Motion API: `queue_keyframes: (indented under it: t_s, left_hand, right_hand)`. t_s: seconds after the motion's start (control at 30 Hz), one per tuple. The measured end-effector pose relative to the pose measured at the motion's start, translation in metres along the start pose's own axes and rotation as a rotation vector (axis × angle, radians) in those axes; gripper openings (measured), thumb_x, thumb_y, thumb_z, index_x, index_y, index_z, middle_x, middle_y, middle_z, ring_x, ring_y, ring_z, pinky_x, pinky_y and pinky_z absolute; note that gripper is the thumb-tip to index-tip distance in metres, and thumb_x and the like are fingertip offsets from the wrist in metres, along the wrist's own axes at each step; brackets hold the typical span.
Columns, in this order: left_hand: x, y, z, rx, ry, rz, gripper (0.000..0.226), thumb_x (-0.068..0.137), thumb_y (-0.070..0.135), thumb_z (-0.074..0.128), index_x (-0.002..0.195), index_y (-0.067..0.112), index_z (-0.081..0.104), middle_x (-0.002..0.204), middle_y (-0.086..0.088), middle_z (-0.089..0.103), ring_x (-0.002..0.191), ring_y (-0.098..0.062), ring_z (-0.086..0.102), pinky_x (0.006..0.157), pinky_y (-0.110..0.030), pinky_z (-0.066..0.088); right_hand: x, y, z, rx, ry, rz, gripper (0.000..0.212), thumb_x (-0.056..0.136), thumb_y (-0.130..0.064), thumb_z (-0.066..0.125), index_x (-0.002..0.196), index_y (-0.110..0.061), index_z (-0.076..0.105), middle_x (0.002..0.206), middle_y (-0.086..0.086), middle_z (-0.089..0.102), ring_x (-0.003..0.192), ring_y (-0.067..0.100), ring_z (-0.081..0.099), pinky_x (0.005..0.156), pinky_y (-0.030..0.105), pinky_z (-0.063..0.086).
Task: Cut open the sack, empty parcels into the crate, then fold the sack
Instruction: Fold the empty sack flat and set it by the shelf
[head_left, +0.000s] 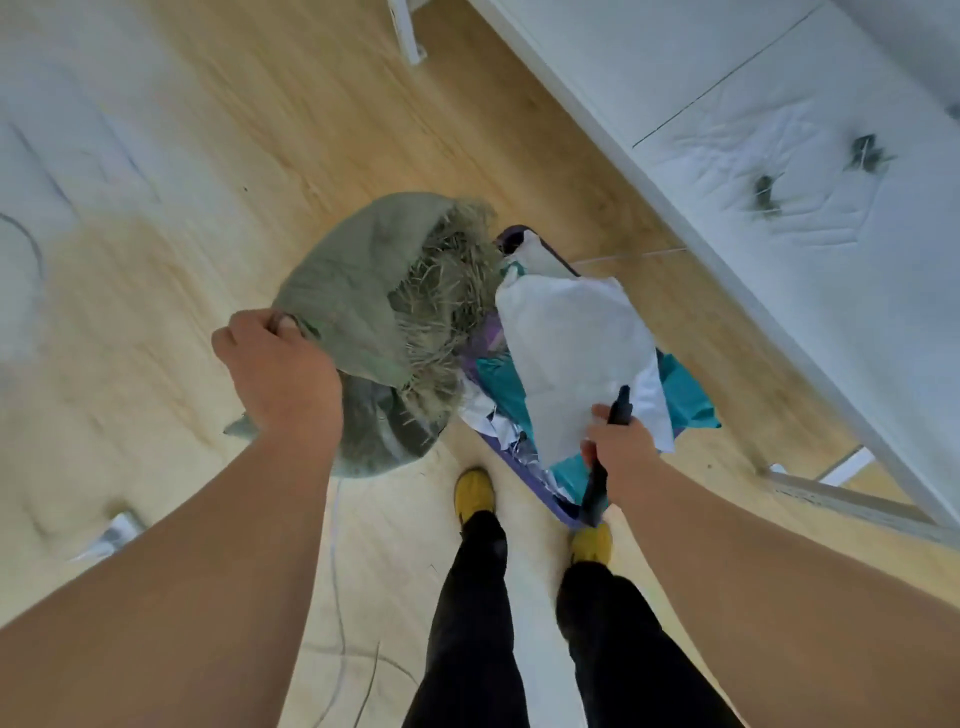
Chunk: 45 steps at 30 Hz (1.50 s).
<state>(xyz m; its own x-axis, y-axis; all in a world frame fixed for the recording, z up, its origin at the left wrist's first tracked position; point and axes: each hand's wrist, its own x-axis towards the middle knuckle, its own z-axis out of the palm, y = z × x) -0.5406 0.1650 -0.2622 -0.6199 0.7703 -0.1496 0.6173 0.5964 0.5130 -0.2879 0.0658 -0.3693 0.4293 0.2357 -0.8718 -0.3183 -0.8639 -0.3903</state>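
Sack: the green woven sack (343, 312) is hanging at about ten o'clock from the frame centre, just left of the crate, its frayed cut mouth (447, 291) facing the crate; cutting is looking done.
Left hand: the left hand (280, 364) is clenching a bunch of the sack's cloth and holding it up off the floor.
Right hand: the right hand (618, 447) is curling round a dark tool (602, 467), probably the cutter, though its blade is not showing clearly; it is hovering over the crate's near corner at about five o'clock.
Crate: the purple crate (524, 467) is sitting on the wooden floor (260, 130), just ahead of the yellow shoes (472, 491).
Parcels: a large white parcel (571, 338) and teal parcels (685, 395) are lying heaped in the crate.
Emptying: appearing mostly done; whether anything is remaining inside the sack cannot be told.
Left to do: folding is not yet begun.
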Motion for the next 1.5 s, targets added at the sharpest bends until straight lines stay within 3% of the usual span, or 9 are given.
queue_keyframes:
  t_s: [0.13, 0.27, 0.67, 0.9, 1.0, 1.17, 1.27, 1.4, 1.5]
  left_hand:
    - [-0.007, -0.022, -0.015, -0.03, 0.043, -0.011, 0.027, 0.101, 0.016, 0.039, 0.119, 0.002, 0.053, 0.131, -0.015, 0.044, 0.104, -0.032, 0.054, 0.077, -0.025, 0.033]
    - [-0.036, -0.033, -0.016, -0.103, 0.063, -0.057, 0.027, 0.101, 0.014, 0.04, 0.12, 0.001, 0.053, 0.132, -0.016, 0.044, 0.108, -0.029, 0.053, 0.076, -0.014, 0.029]
    - [-0.074, -0.02, -0.104, -0.314, 0.21, -0.141, 0.028, 0.1, 0.013, 0.039, 0.119, 0.0, 0.055, 0.128, -0.018, 0.051, 0.106, -0.029, 0.058, 0.079, -0.025, 0.043]
    - [-0.047, -0.039, -0.147, -0.375, 0.153, -0.073, 0.031, 0.101, 0.015, 0.038, 0.123, 0.0, 0.055, 0.133, -0.019, 0.045, 0.109, -0.033, 0.056, 0.086, -0.028, 0.042]
    - [-0.021, -0.075, -0.177, -0.393, 0.131, -0.074, 0.032, 0.101, 0.015, 0.038, 0.121, -0.001, 0.057, 0.131, -0.02, 0.048, 0.108, -0.033, 0.057, 0.09, -0.031, 0.045]
    - [0.045, -0.152, -0.26, -0.447, 0.275, -0.165, 0.035, 0.099, 0.012, 0.034, 0.12, -0.004, 0.058, 0.117, -0.014, 0.057, 0.099, -0.025, 0.059, 0.082, -0.031, 0.046]
    - [0.081, -0.172, -0.303, -0.516, 0.373, -0.121, 0.033, 0.099, 0.016, 0.033, 0.121, 0.003, 0.054, 0.108, -0.002, 0.046, 0.09, -0.012, 0.047, 0.076, -0.018, 0.035]
    - [0.135, -0.204, -0.335, -0.63, 0.45, -0.003, 0.026, 0.088, 0.042, 0.034, 0.099, 0.03, 0.054, 0.109, -0.002, 0.059, 0.099, -0.021, 0.06, 0.094, -0.028, 0.049]
    - [0.153, -0.215, -0.338, -0.576, 0.47, -0.07, 0.027, 0.095, 0.045, 0.03, 0.106, 0.032, 0.051, 0.091, 0.013, 0.056, 0.108, -0.013, 0.059, 0.087, -0.013, 0.042]
  right_hand:
    - [-0.011, 0.019, -0.01, -0.111, -0.231, 0.161, 0.037, 0.096, 0.003, 0.047, 0.131, -0.01, 0.053, 0.075, 0.01, 0.053, 0.056, 0.021, 0.049, 0.035, 0.018, 0.041]
    - [-0.024, 0.016, -0.029, -0.127, -0.307, 0.015, 0.041, 0.096, 0.002, 0.048, 0.134, -0.012, 0.049, 0.078, 0.008, 0.054, 0.063, 0.019, 0.055, 0.042, 0.021, 0.042]
    - [-0.122, -0.006, -0.057, -0.308, -0.415, -0.239, 0.037, 0.092, -0.003, 0.056, 0.127, -0.014, 0.056, 0.092, 0.011, 0.062, 0.063, 0.016, 0.06, 0.053, 0.026, 0.041]
    - [-0.198, 0.002, -0.012, -0.315, -0.422, -0.361, 0.036, 0.092, -0.004, 0.056, 0.126, -0.015, 0.057, 0.09, 0.013, 0.061, 0.06, 0.017, 0.053, 0.05, 0.022, 0.039]
    - [-0.229, 0.031, 0.023, -0.266, -0.392, -0.356, 0.036, 0.092, -0.002, 0.057, 0.125, -0.014, 0.057, 0.071, 0.009, 0.055, 0.049, 0.014, 0.049, 0.045, 0.02, 0.039]
    - [-0.275, 0.091, 0.098, -0.297, -0.331, -0.317, 0.036, 0.088, -0.002, 0.058, 0.123, -0.01, 0.059, 0.057, 0.008, 0.052, 0.045, 0.015, 0.045, 0.045, 0.022, 0.035]
    - [-0.305, 0.107, 0.134, -0.325, -0.328, -0.33, 0.033, 0.088, -0.003, 0.058, 0.12, -0.013, 0.061, 0.061, 0.008, 0.055, 0.045, 0.014, 0.048, 0.045, 0.023, 0.037]
    - [-0.341, 0.119, 0.157, -0.359, -0.329, -0.371, 0.027, 0.089, -0.003, 0.057, 0.113, -0.015, 0.061, 0.069, 0.006, 0.056, 0.047, 0.014, 0.053, 0.042, 0.021, 0.037]
    - [-0.358, 0.128, 0.159, -0.362, -0.326, -0.393, 0.027, 0.089, -0.003, 0.057, 0.113, -0.013, 0.061, 0.076, 0.004, 0.057, 0.051, 0.015, 0.056, 0.042, 0.021, 0.038]
